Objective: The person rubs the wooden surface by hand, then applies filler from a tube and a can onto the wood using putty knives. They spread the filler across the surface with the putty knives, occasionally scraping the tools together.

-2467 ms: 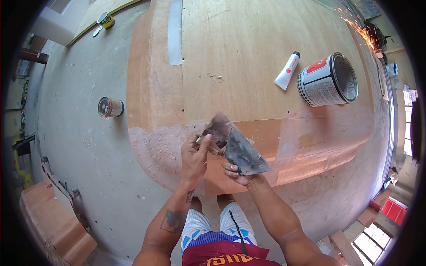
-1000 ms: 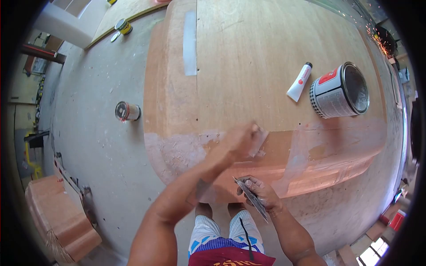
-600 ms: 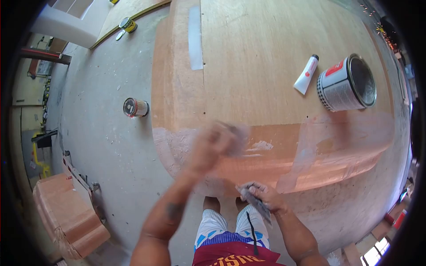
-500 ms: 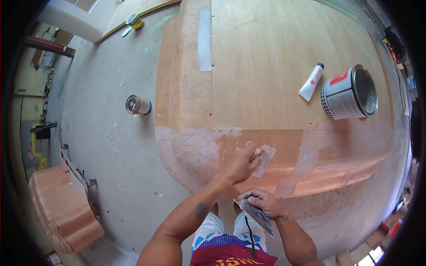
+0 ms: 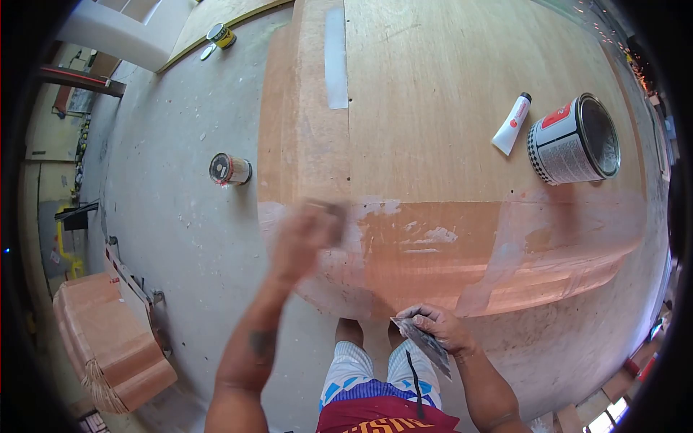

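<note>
My left hand [image 5: 294, 242], smeared by motion, is closed on a small flat putty spreader [image 5: 336, 224] over the left end of the plywood panel [image 5: 419, 137]. Under and around it the wood carries pale pinkish filler [image 5: 343, 267]. Close to my body, my right hand [image 5: 444, 328] grips a flat putty-smeared plate [image 5: 426, 349], tilted downward. A few whitish filler streaks [image 5: 440, 235] lie on the bare wood between the two filler areas. The second area, a pale filler band [image 5: 502, 249], runs down over the curved near edge.
A large tin [image 5: 574, 141] and a white tube [image 5: 512, 124] rest on the panel's right side. A small can [image 5: 229, 169] and a yellow can [image 5: 221, 36] stand on the grey floor. A curved wooden piece [image 5: 115, 343] lies lower left. Sparks fly at far right.
My left hand has swung left with the spreader, from the middle of the near edge to the left filler area, uncovering the whitish streaks. My right hand still holds the plate near my body.
</note>
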Demonstrator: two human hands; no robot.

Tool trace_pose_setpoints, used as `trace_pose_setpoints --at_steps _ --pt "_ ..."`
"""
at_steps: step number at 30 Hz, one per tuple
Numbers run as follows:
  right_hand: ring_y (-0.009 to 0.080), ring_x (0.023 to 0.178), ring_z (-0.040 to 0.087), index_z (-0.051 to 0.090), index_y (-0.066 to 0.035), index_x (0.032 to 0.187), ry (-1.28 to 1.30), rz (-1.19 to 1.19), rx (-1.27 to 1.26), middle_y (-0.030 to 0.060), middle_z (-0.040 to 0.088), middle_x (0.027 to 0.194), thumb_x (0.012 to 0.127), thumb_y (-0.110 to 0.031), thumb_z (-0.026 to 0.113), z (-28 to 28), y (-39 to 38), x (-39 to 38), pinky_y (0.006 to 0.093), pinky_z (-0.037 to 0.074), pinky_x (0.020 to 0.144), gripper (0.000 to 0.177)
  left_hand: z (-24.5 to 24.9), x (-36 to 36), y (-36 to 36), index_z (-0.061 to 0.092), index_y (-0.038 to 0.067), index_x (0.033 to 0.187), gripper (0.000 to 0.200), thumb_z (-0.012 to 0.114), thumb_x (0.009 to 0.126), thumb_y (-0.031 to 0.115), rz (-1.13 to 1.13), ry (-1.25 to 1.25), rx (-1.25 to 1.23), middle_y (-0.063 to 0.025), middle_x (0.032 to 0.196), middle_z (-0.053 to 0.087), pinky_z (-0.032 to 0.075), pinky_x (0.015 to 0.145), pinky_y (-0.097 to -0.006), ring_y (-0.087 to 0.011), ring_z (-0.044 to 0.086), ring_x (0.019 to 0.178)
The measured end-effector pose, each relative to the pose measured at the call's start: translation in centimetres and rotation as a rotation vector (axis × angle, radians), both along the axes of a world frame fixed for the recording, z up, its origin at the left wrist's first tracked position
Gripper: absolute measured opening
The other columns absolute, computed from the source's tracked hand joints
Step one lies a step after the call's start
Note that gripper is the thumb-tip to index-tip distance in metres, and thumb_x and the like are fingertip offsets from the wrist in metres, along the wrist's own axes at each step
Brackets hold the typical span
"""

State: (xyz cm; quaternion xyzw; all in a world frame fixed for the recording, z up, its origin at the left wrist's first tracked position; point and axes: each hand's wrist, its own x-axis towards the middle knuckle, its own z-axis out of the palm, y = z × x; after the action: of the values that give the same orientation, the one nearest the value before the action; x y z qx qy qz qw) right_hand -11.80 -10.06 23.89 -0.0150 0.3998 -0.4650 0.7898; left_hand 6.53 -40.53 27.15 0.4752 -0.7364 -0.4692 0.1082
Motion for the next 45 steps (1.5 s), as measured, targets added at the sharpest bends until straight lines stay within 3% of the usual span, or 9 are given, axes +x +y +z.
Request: trace_pose_setpoints --at_steps 3,8,9,10,17,23,29,38,45 --pt "0.0052 0.097 0.066 0.065 -0.001 0.133 0.036 0.027 -0.001 0.0017 0.072 0.113 0.11 -0.02 0.06 0.9 -0.7 0.2 0.0215 0.055 0.084 0.031 -2.1 -4.8 4.7 0.068 0.008 0.114 0.026 0.065 0.1 0.03 -0.514 -0.203 0.107 -0.0169 0.099 0.074 0.054 0.081 -0.0426 -0.032 0.071 0.091" --pt "0.0062 0.096 0.067 0.066 -0.001 0.13 0.048 -0.007 0.064 0.0023 0.072 0.112 0.11 -0.019 0.06 0.5 0.6 -0.6 0.0222 0.055 0.085 0.028 -6.4 5.0 -5.1 0.066 0.005 0.105 0.012 0.065 0.101 0.016 0.007 -0.043 -0.093 -0.0131 0.093 0.073 0.056 0.071 -0.0371 -0.0241 0.072 0.085" --pt "0.0063 0.096 0.067 0.067 -0.001 0.13 0.052 -0.027 0.084 0.0026 0.072 0.112 0.11 -0.019 0.06 0.1 1.0 -0.7 0.0224 0.055 0.085 0.028 -4.1 6.6 -8.0 0.066 0.004 0.107 0.011 0.059 0.104 0.013 -0.185 -0.397 -0.833 -0.0159 0.091 0.073 0.055 0.067 -0.0361 -0.0205 0.073 0.081" --pt "0.0065 0.096 0.067 0.067 -0.001 0.129 0.059 -0.048 0.103 0.0029 0.072 0.112 0.11 -0.018 0.059 -0.2 1.2 -0.8 0.0226 0.055 0.086 0.027 -1.9 8.5 -9.5 0.065 0.004 0.108 0.012 0.059 0.105 0.014 -0.076 -0.494 -0.843 -0.0184 0.086 0.07 0.054 0.065 -0.0383 -0.0199 0.07 0.076" --pt "0.0093 0.059 0.054 0.059 -0.002 0.138 -0.223 -0.202 0.032 0.0098 0.07 0.107 0.112 -0.031 0.054 -1.8 -2.6 -0.1 0.0236 0.047 0.051 0.04 0.9 7.0 -1.0 0.065 0.004 0.102 0.016 0.064 0.107 0.019 0.421 0.24 0.145 0.0044 0.083 0.061 0.042 0.055 -0.0237 -0.0047 0.054 0.068" --pt "0.0108 0.057 0.049 0.054 -0.004 0.143 -0.671 -0.45 0.018 0.0096 0.067 0.112 0.107 -0.033 0.06 -4.8 -5.7 3.3 0.0222 0.043 0.048 0.047 -2.3 -2.4 9.0 0.064 0.006 0.108 0.01 0.066 0.106 0.015 0.22 0.503 0.633 0.0029 0.081 0.063 0.045 0.056 -0.0202 -0.0041 0.055 0.065" --pt "0.0113 0.066 0.054 0.053 -0.005 0.145 -0.754 -0.611 -0.112 0.0088 0.065 0.114 0.104 -0.029 0.064 -6.9 -7.9 3.0 0.0254 0.046 0.053 0.049 -1.9 -3.9 8.8 0.046 0.003 0.151 0.077 0.082 0.092 0.037 0.082 0.194 -0.156 -0.0219 0.142 0.054 0.051 0.098 -0.0407 -0.0284 0.056 0.127" --pt "0.0154 0.09 0.067 0.053 -0.005 0.141 0.114 -0.716 -0.149 0.004 0.063 0.118 0.103 -0.026 0.067 -6.7 -9.1 5.0 0.03 0.058 0.07 0.046 -2.4 -2.8 12.4 0.029 -0.001 0.163 0.123 0.085 0.076 0.065 -0.168 0.003 0.021 -0.0407 0.163 0.018 0.011 0.128 -0.057 -0.0507 0.007 0.158" --pt "0.0158 0.094 0.067 0.057 -0.004 0.133 0.269 -0.707 0.037 0.004 0.067 0.107 0.106 -0.022 0.061 -9.7 -7.6 3.6 0.0286 0.059 0.081 0.032 -0.6 -2.7 13.8 0.055 -0.003 0.143 0.059 0.078 0.097 0.024 0.112 0.444 0.705 -0.0155 0.133 0.064 0.052 0.103 -0.0368 -0.0228 0.063 0.12"
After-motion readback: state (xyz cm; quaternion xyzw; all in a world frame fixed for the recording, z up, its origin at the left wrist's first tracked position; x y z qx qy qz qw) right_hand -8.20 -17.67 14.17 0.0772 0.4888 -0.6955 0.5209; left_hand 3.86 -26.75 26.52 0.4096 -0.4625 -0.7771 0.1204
